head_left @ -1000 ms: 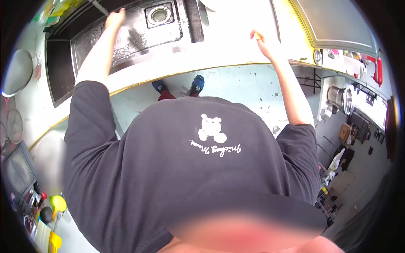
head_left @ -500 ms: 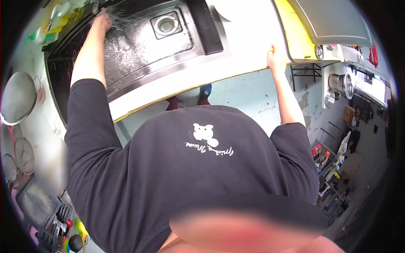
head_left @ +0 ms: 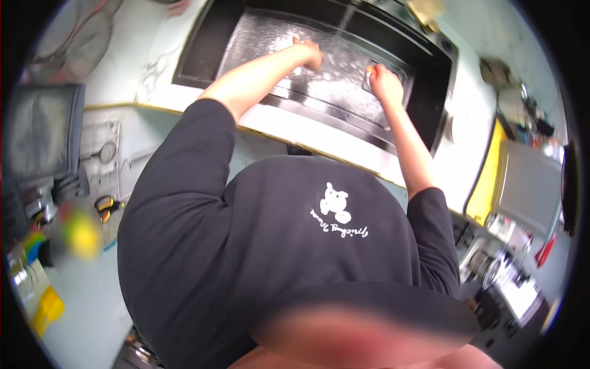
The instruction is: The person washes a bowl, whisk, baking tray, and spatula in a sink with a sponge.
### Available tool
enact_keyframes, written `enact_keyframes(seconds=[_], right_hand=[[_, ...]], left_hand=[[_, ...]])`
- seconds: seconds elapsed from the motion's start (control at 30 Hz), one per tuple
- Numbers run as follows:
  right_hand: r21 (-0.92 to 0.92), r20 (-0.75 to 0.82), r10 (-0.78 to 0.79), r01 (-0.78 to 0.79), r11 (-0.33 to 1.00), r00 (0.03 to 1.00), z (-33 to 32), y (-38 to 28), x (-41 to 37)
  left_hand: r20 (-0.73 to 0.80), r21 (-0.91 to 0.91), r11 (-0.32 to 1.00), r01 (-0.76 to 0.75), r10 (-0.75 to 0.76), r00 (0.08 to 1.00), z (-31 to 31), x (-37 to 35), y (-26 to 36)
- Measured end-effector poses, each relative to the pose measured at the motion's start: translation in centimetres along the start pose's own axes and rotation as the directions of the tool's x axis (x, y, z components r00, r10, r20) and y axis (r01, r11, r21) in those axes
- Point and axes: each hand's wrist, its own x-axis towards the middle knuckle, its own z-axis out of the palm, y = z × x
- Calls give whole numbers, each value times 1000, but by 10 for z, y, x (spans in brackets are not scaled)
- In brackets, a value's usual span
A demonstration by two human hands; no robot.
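The black sink (head_left: 424, 92) lies in front of me, with water rippling over its floor. My left hand (head_left: 310, 54) is low over the wet basin floor, its fingers apart and somewhat blurred, with nothing visible in them. To its right, my right hand (head_left: 386, 83) reaches into the basin with curled fingers at the drain area. A small shiny metal edge (head_left: 367, 81) shows beside those fingers. The hand covers most of the drain, so what the fingers hold is hidden. A thin tap or stream of water (head_left: 346, 19) shows at the back of the sink.
A white counter (head_left: 295, 126) with a yellowish front edge borders the sink. At right are a yellow board (head_left: 485, 175) and a grey lidded container (head_left: 527, 187). A dark-framed tray (head_left: 43, 132) and kitchen tools hang or stand at left. Several items (head_left: 427, 12) stand behind the sink.
My view has turned, so the sink sits more centrally. My left hand has left the back corner near the tap for the basin middle. My right hand has gone from the counter edge into the sink.
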Motion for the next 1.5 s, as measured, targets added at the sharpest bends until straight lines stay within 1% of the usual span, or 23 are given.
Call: enact_keyframes(seconds=[0.03, 0.07, 0.1, 0.17, 0.23, 0.27, 0.3, 0.33, 0.37, 0.43, 0.47, 0.5, 0.6, 0.73, 0.8, 0.9, 1.03, 1.17, 1.27, 1.33, 1.4, 1.47, 1.5], right_hand=[[3, 56, -29, 29, 1000, 998, 6, -9, 31], [5, 111, -52, 52, 999, 992, 11, -19, 58], [65, 101, -78, 71, 995, 992, 14, -32, 81], [162, 110, -61, 43, 986, 992, 19, -56, 118], [203, 112, -140, 115, 973, 984, 74, -39, 175], [243, 112, -188, 156, 957, 976, 94, -37, 194], [204, 168, -105, 69, 977, 980, 78, -57, 188], [208, 166, -117, 81, 975, 979, 86, -59, 195], [148, 155, -94, 71, 986, 984, 102, -51, 206], [86, 140, -79, 68, 994, 987, 117, -48, 216], [224, 168, -35, -4, 975, 985, 120, -44, 213], [354, 202, 6, -79, 932, 979, 121, -43, 208], [220, 211, -5, -42, 975, 977, 120, -46, 199], [306, 185, -36, -23, 952, 982, 123, -29, 171], [332, 331, 9, -125, 935, 944, 109, -26, 157], [351, 283, -7, -97, 931, 959, 112, -5, 148], [470, 243, 16, -132, 873, 970, 102, -1, 145], [354, 136, -32, -18, 935, 990, 91, -14, 159], [365, 94, 8, -42, 930, 996, 89, -37, 171], [431, 186, 61, -137, 892, 981, 94, -50, 185], [480, 34, -62, 38, 877, 997, 103, -49, 190], [235, 4, -112, 108, 966, 994, 113, -39, 196], [335, 106, -27, -10, 942, 994, 102, -45, 191]], left_hand=[[44, 88, 993, -77, 74, 996, 21, -6, -22], [-3, -69, 996, -61, 61, 998, 32, -29, -42], [-170, -336, 937, -90, 34, 985, 45, -56, -66], [-573, -465, 838, -286, -38, 819, 75, -93, -120], [-763, -480, 850, -218, -281, 582, 91, -149, -162], [-808, -466, 873, -141, -356, 469, 96, -177, -182], [-848, -446, 895, -5, -421, 323, 120, -192, -208], [-769, -596, 798, 88, -599, 221, 140, -205, -225], [-783, -544, 803, 243, -590, 195, 158, -218, -251], [-741, -594, 750, 290, -651, 165, 177, -220, -280], [-696, -638, 697, 326, -704, 141, 184, -214, -291], [-656, -535, 713, 454, -689, 308, 187, -202, -304], [-680, -468, 737, 488, -653, 335, 152, -163, -316], [-622, -475, 686, 551, -705, 341, 88, -109, -316], [-624, -491, 668, 560, -718, 310, 51, -96, -312], [-672, -519, 797, 310, -604, 429, 7, -87, -312], [-683, -563, 793, 235, -606, 408, -14, -61, -319], [-675, -573, 792, 210, -601, 427, 9, -43, -296], [-748, -422, 907, -6, -345, 567, 46, -32, -229], [-569, -334, 921, -200, -28, 822, 76, -27, -176], [-699, -114, 930, -349, 175, 693, 89, -33, -148], [-624, -345, 912, -221, -47, 780, 49, -78, -150], [-758, -390, 869, -304, -116, 642, 47, -94, -172]])
